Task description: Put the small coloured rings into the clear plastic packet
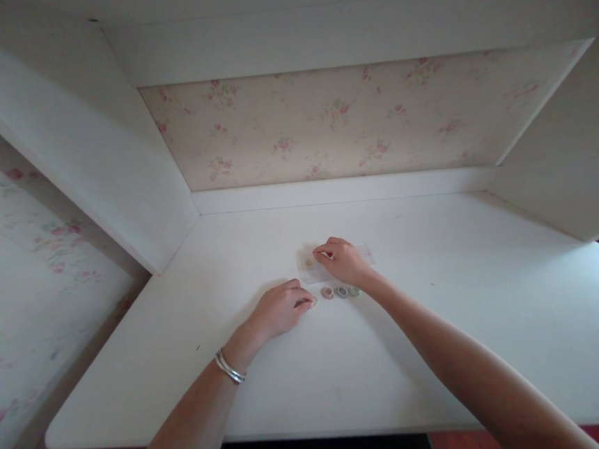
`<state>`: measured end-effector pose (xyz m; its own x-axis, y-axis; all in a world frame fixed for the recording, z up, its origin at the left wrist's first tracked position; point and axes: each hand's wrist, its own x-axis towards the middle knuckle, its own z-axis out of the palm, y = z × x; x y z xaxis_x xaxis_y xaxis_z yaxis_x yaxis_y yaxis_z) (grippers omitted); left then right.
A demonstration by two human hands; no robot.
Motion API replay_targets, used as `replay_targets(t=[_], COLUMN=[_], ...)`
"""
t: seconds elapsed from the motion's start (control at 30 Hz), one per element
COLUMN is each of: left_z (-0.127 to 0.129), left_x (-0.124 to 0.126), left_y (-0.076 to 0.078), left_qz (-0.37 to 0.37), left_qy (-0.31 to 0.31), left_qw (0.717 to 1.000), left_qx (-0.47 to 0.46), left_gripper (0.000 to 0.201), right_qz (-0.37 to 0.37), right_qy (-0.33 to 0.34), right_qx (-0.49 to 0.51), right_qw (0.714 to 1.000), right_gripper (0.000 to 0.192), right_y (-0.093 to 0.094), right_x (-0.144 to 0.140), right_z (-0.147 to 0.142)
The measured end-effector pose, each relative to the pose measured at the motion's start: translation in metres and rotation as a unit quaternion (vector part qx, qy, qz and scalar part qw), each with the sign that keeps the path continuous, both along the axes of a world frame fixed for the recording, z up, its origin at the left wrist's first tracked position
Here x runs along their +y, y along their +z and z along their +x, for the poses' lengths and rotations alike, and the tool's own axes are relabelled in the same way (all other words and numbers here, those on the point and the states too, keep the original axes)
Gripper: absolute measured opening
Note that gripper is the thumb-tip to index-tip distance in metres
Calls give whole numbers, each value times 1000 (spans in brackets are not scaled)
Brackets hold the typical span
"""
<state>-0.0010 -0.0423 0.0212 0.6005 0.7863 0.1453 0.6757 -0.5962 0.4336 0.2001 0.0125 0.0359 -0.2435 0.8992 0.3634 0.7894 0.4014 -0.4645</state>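
The left hand (278, 308) pinched a small pale round roll (314, 301) on the white tabletop (288, 393), best held steady while the right hand (343, 260), fingertips together, contents indeterminable, was over translucent plastic sheeting (308, 271).

Shiny silver bracelet (230, 369), two slim bands, above left hand (278, 309); forearms (446, 344) bare.

Left hand (280, 308): fingertips pinching a small pale roll (314, 301), silver bracelet (230, 367) at the wrist.
Right hand (342, 259): thumb and finger together over a clear packet (308, 272); any grip's hidden.
Little rolls (342, 293): three in a row, near side of the packet.
Desk (304, 392): white, flowered wallpaper (342, 112) behind.
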Motion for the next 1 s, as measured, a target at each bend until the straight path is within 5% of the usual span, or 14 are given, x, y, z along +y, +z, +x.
replay_targets(t=[0.37, 0.63, 0.8, 1.0], left_z=[7, 19, 25, 24], left_x=[3, 49, 75, 70], left_y=[-1, 15, 5, -2], left_qz=[1, 60, 57, 55], left_qy=[-42, 39, 76, 80], left_qw=[998, 994, 994, 994], left_qx=[44, -78, -59, -51], left_gripper=[19, 22, 20, 25], right_qz=[14, 50, 48, 44], right_qy=[-30, 19, 64, 108], right_qx=[104, 36, -11, -40], right_qw=[994, 998, 997, 992], right_gripper=[21, 22, 21, 18], right_y=[-20, -10, -11, -9], right_x=[-37, -50, -58, -62], right_z=[51, 45, 40, 38])
